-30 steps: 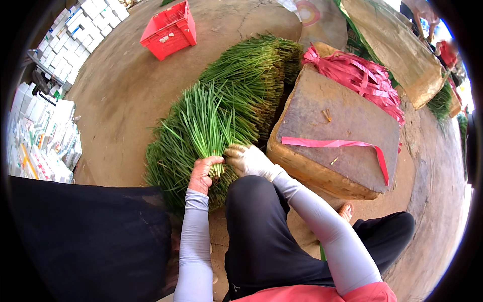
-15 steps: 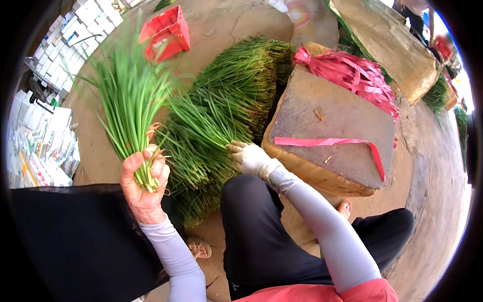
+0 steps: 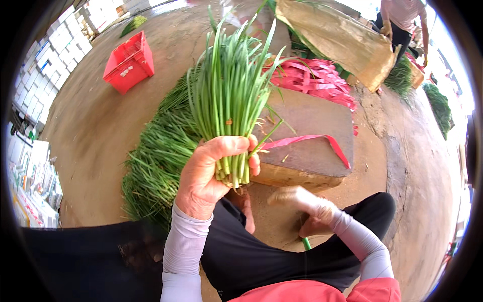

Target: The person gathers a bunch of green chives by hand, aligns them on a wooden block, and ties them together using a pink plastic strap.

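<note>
My bare left hand (image 3: 214,163) is wrapped round a bunch of garlic chives (image 3: 229,95), gripping it low on the stems with the leaves pointing up and away. The pale cut ends stick out below my fingers. My right hand (image 3: 299,199), in a pale glove, hangs over my lap near the front of a block-like stand (image 3: 312,118). Motion smears its fingers, and I make out nothing in them. Across the stand's top lies a pink ribbon strip (image 3: 307,140). Left of it a large heap of chives (image 3: 161,151) spreads on the ground, partly behind the held bunch.
A tangle of pink ribbons (image 3: 317,83) covers the stand's far edge. Behind it lies a brown sheet (image 3: 342,38). A red crate (image 3: 129,63) stands at the far left, with white boxes (image 3: 45,65) stacked beyond. Another person (image 3: 402,22) is at the far right.
My left hand has brought the bunch rightward in front of the stand. My right hand has left the chive heap and drawn back toward my lap. The view has shifted right.
</note>
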Demonstrator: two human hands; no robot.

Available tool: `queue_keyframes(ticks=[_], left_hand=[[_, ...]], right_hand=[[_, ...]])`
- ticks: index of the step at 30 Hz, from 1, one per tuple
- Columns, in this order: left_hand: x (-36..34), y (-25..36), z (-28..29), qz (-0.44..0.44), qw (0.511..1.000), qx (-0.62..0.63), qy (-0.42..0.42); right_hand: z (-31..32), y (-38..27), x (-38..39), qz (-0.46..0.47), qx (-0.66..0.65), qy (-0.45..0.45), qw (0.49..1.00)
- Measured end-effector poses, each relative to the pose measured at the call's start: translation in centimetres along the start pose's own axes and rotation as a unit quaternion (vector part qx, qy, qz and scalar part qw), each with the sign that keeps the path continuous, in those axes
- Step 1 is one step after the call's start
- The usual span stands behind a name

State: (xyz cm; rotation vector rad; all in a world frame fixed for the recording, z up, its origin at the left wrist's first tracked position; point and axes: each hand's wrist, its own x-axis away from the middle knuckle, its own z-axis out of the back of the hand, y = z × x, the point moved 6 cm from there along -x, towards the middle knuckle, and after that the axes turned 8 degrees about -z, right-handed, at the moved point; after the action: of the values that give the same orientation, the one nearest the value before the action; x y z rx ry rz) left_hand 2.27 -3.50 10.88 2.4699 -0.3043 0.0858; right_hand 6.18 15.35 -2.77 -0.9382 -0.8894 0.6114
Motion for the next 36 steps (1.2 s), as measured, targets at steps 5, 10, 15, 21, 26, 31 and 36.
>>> queue_keyframes(ticks=[5, 10, 15, 21, 26, 31, 36], left_hand=[[-3.1, -4.2, -0.7, 0.049, 0.998, -0.022, -0.013], [-5.0, -4.6, 0.4, 0.028, 0.996, -0.081, 0.001], [-7.6, -5.3, 1.2, 0.028, 0.993, -0.111, 0.006], [-11.7, -5.2, 1.9, 0.044, 0.992, -0.114, -0.034], [-14.8, -5.9, 3.6, 0.071, 0.984, -0.163, -0.026], [-16.4, -6.6, 4.4, 0.102, 0.982, -0.155, -0.035], [-16.2, -6.9, 4.9, 0.117, 0.984, -0.133, -0.031]], right_hand=[[-14.7, 14.6, 2.0, -0.291, -0.128, -0.242, 0.917], [-27.1, 21.8, 0.5, -0.277, -0.391, -0.312, 0.820], [-25.8, 21.5, -3.7, -0.247, -0.333, -0.258, 0.873], [-23.8, 21.2, -7.1, -0.248, -0.325, -0.240, 0.880], [-23.1, 21.1, -8.8, -0.240, -0.341, -0.229, 0.879], [-23.2, 20.7, -9.9, -0.226, -0.347, -0.211, 0.886], [-24.2, 20.6, -11.0, -0.213, -0.347, -0.186, 0.894]])
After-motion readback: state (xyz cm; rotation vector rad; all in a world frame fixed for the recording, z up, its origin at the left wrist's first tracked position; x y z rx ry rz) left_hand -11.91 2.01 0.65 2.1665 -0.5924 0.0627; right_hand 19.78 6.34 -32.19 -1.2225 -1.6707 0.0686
